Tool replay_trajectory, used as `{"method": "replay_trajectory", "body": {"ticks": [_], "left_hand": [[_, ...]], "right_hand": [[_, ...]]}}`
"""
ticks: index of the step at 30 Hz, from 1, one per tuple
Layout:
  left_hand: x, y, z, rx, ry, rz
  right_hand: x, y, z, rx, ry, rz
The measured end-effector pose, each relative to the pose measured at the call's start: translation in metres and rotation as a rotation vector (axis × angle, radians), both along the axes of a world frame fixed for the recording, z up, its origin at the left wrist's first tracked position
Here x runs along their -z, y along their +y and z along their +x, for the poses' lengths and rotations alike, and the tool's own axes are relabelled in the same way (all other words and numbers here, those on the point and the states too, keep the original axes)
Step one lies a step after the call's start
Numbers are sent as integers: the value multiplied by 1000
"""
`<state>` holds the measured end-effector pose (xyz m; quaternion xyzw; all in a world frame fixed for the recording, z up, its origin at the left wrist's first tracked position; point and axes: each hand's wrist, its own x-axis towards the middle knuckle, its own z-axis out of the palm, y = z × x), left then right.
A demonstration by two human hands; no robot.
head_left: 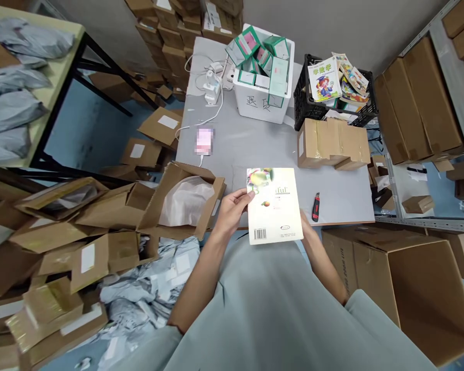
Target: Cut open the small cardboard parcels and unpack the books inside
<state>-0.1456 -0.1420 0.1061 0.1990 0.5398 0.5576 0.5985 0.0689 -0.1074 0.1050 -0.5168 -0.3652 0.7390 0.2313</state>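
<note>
A cream-coloured book [274, 216] with fruit pictures and a barcode is held up in front of my body, near the table's front edge. My left hand [234, 206] grips its left edge, thumb on the face towards me. On the other side, my right hand [306, 226] is at the book's lower right edge, its fingers hidden behind the book. To the right of the book lies a red and black box cutter [316, 207] on the grey table [247, 139].
A white foam box [259, 105] of green-and-white cartons and a black crate [334, 111] of books stand at the back. Small brown boxes [332, 144] sit before the crate. Open cartons [181, 201] crowd the left; a large open carton [402, 278] stands at right.
</note>
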Motion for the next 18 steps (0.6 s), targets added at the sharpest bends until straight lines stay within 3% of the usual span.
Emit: {"method": "replay_trajectory", "body": {"ticks": [5,13,18], "left_hand": [[7,6,-18,-48,81,14],[19,5,-28,-71,121,5],[15,7,-26,-75,204,25]], "right_hand": [[-9,11,11,-13,65,43],[-3,15,1,-87,46,160],[-2,18,3,-100,-115,308]]}}
